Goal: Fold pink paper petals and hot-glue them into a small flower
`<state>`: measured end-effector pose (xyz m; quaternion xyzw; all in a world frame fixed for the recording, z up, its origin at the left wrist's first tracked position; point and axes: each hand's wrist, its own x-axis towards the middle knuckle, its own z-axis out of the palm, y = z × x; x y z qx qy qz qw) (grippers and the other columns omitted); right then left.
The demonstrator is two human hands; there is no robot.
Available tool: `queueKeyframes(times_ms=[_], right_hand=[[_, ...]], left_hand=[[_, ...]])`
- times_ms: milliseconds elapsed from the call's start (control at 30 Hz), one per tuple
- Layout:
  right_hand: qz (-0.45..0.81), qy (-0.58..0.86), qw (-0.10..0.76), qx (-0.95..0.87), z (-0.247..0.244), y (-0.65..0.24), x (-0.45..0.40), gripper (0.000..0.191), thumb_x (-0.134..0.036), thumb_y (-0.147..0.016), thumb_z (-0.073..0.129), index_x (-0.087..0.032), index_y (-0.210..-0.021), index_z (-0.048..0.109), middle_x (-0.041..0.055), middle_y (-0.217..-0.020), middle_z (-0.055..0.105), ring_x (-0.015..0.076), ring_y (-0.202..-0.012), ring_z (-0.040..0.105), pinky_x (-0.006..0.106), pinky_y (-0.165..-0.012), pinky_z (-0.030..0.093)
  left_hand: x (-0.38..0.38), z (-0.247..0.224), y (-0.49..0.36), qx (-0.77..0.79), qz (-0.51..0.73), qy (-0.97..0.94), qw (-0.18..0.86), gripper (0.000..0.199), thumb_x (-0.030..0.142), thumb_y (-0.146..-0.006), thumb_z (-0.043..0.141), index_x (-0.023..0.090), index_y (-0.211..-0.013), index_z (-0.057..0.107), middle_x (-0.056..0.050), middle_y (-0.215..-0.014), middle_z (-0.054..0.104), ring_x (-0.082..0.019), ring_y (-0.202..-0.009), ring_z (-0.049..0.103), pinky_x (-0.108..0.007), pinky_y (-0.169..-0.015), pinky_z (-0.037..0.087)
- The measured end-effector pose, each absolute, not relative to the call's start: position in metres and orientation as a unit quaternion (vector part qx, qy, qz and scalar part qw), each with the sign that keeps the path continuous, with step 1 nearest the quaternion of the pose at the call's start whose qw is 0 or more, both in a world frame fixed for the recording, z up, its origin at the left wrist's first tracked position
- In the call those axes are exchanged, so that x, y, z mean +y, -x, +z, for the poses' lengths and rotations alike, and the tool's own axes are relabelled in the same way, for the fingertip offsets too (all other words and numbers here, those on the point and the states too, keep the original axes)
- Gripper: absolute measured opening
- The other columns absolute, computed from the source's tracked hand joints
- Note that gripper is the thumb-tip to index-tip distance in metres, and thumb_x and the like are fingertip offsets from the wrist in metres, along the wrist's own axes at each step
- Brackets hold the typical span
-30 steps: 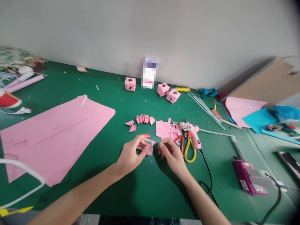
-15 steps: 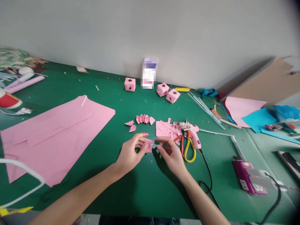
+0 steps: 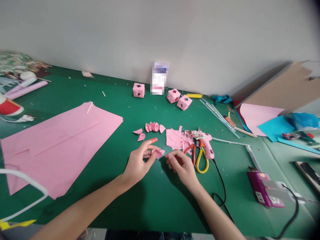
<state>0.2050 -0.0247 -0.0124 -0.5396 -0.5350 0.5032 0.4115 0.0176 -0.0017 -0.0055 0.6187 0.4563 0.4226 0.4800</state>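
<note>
My left hand (image 3: 141, 160) pinches a small folded pink paper piece (image 3: 158, 153) between thumb and fingers, with the index finger raised. Just right of that piece is my right hand (image 3: 182, 165), its fingers drawn together and curled; whatever they hold, if anything, is hidden. Beyond my hands stands a short row of folded pink pieces (image 3: 153, 127), with two loose ones (image 3: 141, 137) to its left. Flat pink strips (image 3: 174, 138) lie in a pile beside a pink glue gun (image 3: 208, 145) and pliers (image 3: 203, 161) with red and yellow handles.
A large pink sheet (image 3: 60, 146) covers the left of the green table (image 3: 120, 213). Three pink paper cubes (image 3: 138, 90) sit near the wall. A purple power adapter (image 3: 262, 190), cables, blue sheets (image 3: 275, 128) and cardboard (image 3: 275, 86) are at the right.
The pink piece in my left hand has turned and now looks more curved. My right hand's fingers have drawn closer together.
</note>
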Motion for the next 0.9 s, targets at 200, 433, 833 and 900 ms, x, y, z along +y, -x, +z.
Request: queueKeyframes(times_ms=[200, 433, 833, 900], right_hand=[[0.491, 0.540, 0.400, -0.555, -0.012, -0.202, -0.025, 0.024, -0.042, -0.082, 0.070, -0.019, -0.078, 0.067, 0.0062, -0.085, 0.069, 0.0151, -0.070, 0.061, 0.024, -0.055, 0.047], [0.537, 0.536, 0.380, -0.528, -0.008, -0.200, -0.027, 0.041, -0.054, -0.094, 0.050, -0.018, -0.081, 0.064, 0.0019, -0.068, 0.062, 0.0115, -0.056, 0.054, 0.021, -0.047, 0.044], [0.444, 0.566, 0.350, -0.600, -0.011, -0.190, -0.029, 0.023, -0.041, -0.090, 0.059, -0.019, -0.086, 0.064, 0.0002, -0.066, 0.064, 0.0121, -0.054, 0.055, 0.022, -0.049, 0.040], [0.429, 0.573, 0.346, -0.607, -0.012, -0.191, -0.028, 0.018, -0.036, -0.089, 0.059, -0.020, -0.084, 0.064, -0.0006, -0.063, 0.063, 0.0119, -0.053, 0.053, 0.022, -0.049, 0.040]], left_hand=[[-0.001, -0.006, -0.018, 0.469, 0.425, -0.619, 0.464, 0.032, 0.024, -0.092, 0.057, 0.019, -0.123, 0.050, -0.006, -0.099, 0.072, -0.017, -0.087, 0.074, -0.027, -0.074, 0.061], [0.001, -0.008, -0.018, 0.473, 0.424, -0.629, 0.448, 0.032, 0.027, -0.091, 0.061, 0.020, -0.121, 0.052, -0.005, -0.099, 0.073, -0.018, -0.094, 0.072, -0.029, -0.080, 0.060], [-0.002, -0.006, -0.022, 0.466, 0.386, -0.666, 0.436, 0.029, 0.025, -0.090, 0.060, 0.023, -0.118, 0.054, -0.004, -0.101, 0.076, -0.017, -0.091, 0.073, -0.031, -0.083, 0.059], [-0.002, -0.005, -0.021, 0.477, 0.371, -0.685, 0.407, 0.028, 0.024, -0.089, 0.061, 0.023, -0.117, 0.055, -0.002, -0.097, 0.076, -0.017, -0.090, 0.073, -0.030, -0.084, 0.059]])
